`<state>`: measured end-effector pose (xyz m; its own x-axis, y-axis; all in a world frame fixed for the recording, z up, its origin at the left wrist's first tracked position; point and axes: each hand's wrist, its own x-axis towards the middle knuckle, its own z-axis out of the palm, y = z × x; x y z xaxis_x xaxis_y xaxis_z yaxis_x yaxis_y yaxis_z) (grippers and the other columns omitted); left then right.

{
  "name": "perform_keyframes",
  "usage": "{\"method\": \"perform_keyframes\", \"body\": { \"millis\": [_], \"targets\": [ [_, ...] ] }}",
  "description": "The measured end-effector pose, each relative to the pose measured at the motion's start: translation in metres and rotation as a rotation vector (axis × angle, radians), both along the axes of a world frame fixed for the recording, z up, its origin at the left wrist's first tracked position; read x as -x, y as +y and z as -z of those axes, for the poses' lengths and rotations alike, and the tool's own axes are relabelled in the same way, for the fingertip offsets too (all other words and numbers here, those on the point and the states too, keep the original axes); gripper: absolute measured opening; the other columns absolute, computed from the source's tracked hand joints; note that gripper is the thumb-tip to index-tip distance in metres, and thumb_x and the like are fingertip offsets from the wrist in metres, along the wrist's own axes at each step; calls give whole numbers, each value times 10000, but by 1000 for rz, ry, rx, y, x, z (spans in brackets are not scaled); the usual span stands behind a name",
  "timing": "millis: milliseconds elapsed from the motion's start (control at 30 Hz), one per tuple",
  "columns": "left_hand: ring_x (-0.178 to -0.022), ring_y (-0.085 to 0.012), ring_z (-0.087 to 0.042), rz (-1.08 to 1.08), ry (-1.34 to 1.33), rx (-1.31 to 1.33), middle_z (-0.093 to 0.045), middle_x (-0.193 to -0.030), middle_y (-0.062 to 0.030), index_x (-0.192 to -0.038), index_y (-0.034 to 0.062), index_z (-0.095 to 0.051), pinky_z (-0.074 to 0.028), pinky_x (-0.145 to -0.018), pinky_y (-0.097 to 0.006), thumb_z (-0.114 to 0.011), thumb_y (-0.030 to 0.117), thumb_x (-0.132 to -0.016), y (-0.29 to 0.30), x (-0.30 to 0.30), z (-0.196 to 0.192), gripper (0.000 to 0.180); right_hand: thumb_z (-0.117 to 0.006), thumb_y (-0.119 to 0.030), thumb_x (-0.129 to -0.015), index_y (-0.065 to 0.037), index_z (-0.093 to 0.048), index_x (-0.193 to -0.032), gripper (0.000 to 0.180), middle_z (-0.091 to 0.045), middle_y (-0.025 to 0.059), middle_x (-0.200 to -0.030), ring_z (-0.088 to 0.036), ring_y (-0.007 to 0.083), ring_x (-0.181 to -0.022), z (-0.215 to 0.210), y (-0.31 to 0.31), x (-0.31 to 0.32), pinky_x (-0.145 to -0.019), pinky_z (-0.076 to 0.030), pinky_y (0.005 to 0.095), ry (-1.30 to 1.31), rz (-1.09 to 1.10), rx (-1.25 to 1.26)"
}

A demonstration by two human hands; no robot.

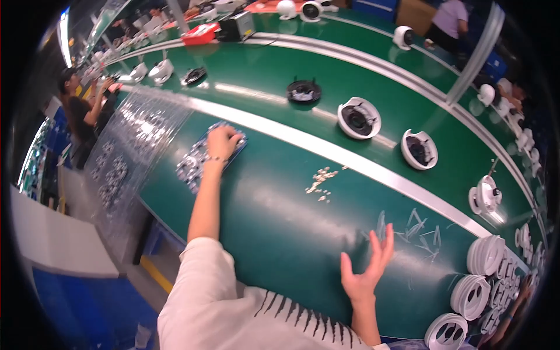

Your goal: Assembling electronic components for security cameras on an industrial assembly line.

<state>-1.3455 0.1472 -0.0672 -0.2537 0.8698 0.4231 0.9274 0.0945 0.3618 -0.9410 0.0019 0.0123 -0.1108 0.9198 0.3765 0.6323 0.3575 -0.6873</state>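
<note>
My left hand (221, 143) reaches to the far end of a blue tray (240, 146) filled with small silvery-grey parts (189, 166). Its fingers are curled down among the parts, and whatever they pinch is hidden. Above the green tabletop my right hand (367, 271) is open, fingers spread and nothing in it. Close to its fingertips lie several thin translucent strips (415, 221). A scatter of small cream-coloured pieces (319, 178) rests on the table between my two hands.
Beyond a pale rail, a green conveyor (256, 108) carries white round housings (359, 118) and a black round part (304, 91). Stacked white rings (485, 255) line the table's right end. Clear plastic packs of parts (137, 131) lie at left. Other people work farther off.
</note>
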Motion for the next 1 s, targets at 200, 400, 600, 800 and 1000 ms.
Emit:
{"method": "perform_keyframes", "body": {
  "millis": [200, 400, 600, 800, 1000],
  "targets": [
    [-630, -298, -581, -112, -10, -47, -603, -677, -127, -702, 34, -626, -456, -592, -367, -647, 99, -656, -31, 2, 6, 82, -721, -167, -601, -28, -459, -1124, 601, -251, 245, -1316, -288, 392, -1184, 2, -7, 5, -960, -244, 454, -3, -11, 52],
    [-703, -288, -604, -187, -6, -16, -637, -779, -117, -751, 26, -650, -472, -668, -349, -638, 127, -679, -32, -14, -3, 125, -716, -172, -619, -31, -458, -1126, 586, -250, 242, -1315, -283, 389, -1184, 1, -11, -4, -950, -244, 459, 13, 9, -2],
    [-717, -291, -608, -207, -10, -61, -641, -815, -112, -718, 19, -642, -475, -682, -353, -629, 114, -683, -30, -10, 0, 103, -712, -189, -640, -31, -469, -1130, 569, -251, 243, -1311, -263, 417, -1187, 4, -8, 2, -951, -239, 479, 38, -20, 8],
    [-648, -299, -583, -218, -87, -128, -621, -690, -120, -749, 53, -635, -445, -637, -384, -606, 138, -717, -27, -11, 2, 96, -716, -178, -614, -31, -476, -1107, 568, -251, 243, -1318, -286, 379, -1191, 5, -8, 3, -950, -243, 446, 15, -17, -9],
    [-726, -285, -586, -173, -139, -125, -631, -765, -109, -727, 40, -642, -454, -706, -372, -661, 137, -664, -29, -10, 4, 118, -716, -175, -608, -34, -469, -1113, 579, -253, 237, -1319, -284, 380, -1193, 10, -9, 6, -954, -239, 446, 6, -30, -7]
  ]
}}
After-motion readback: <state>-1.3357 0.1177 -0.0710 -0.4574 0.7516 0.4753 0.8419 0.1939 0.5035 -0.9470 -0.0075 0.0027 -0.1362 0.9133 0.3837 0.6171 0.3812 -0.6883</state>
